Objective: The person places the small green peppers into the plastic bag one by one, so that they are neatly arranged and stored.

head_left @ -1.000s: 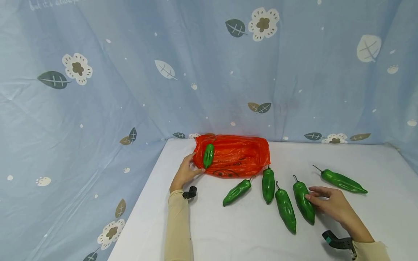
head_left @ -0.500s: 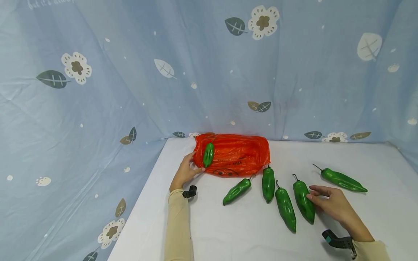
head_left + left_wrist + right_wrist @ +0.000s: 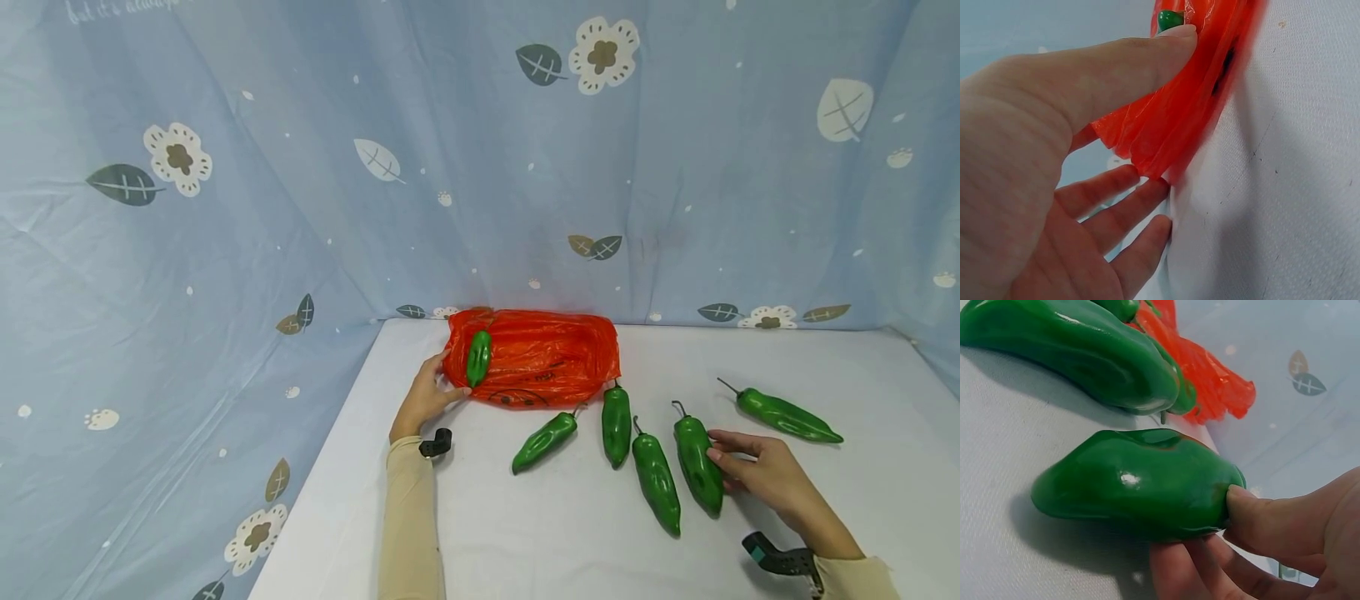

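In the head view my left hand [image 3: 427, 400] is at the left end of a red plastic bag [image 3: 558, 354], holding it between thumb and fingers. A green pepper [image 3: 478, 358] lies upon the bag beside that thumb; just its tip [image 3: 1169, 20] shows in the left wrist view. On the right, my right hand [image 3: 772, 479] pinches another green pepper [image 3: 697, 467], thumb on top and fingers along its side, as the right wrist view confirms. This pepper [image 3: 1135, 481] is low over the white tabletop, its shadow under it; whether it touches the table I cannot tell.
Between the hands lie three more green peppers: one slanted [image 3: 546, 442], one against the bag's corner [image 3: 617, 425], one [image 3: 657, 483] left of the held pepper. Another pepper [image 3: 787, 417] lies farther right. A blue patterned cloth [image 3: 480, 167] hangs behind the white table [image 3: 525, 533].
My right hand has shifted slightly to the right, its fingers now reaching further under the pepper, which has moved very slightly. The left hand and bag look unchanged.
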`<act>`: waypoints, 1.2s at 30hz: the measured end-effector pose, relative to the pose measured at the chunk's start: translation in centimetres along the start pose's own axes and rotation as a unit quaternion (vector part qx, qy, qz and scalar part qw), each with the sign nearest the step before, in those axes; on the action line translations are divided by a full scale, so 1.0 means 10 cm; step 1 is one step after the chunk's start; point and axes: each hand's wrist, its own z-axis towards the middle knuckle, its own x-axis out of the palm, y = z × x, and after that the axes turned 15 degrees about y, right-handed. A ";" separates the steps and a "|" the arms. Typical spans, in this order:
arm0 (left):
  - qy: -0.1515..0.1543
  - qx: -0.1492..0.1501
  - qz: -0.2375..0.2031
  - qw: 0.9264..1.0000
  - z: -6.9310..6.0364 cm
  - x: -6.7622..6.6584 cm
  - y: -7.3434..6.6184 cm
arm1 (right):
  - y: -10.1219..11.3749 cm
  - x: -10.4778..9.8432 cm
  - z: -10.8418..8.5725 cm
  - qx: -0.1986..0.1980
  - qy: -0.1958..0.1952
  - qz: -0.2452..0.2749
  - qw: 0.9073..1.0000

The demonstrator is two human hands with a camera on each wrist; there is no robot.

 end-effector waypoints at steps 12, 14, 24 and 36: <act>-0.003 0.006 0.000 1.000 -0.01 0.01 0.03 | 0.01 0.01 -0.01 0.001 0.014 0.031 0.999; -0.004 0.004 -0.001 1.000 -0.01 0.01 0.04 | 0.02 -0.01 -0.01 -0.003 0.015 0.033 0.999; -0.001 0.002 -0.004 1.000 -0.01 0.00 0.02 | 0.08 -0.05 -0.03 -0.005 0.007 0.042 0.999; 0.000 0.008 0.000 1.000 0.02 -0.01 0.04 | 0.25 -0.10 -0.04 -0.014 0.009 0.050 0.999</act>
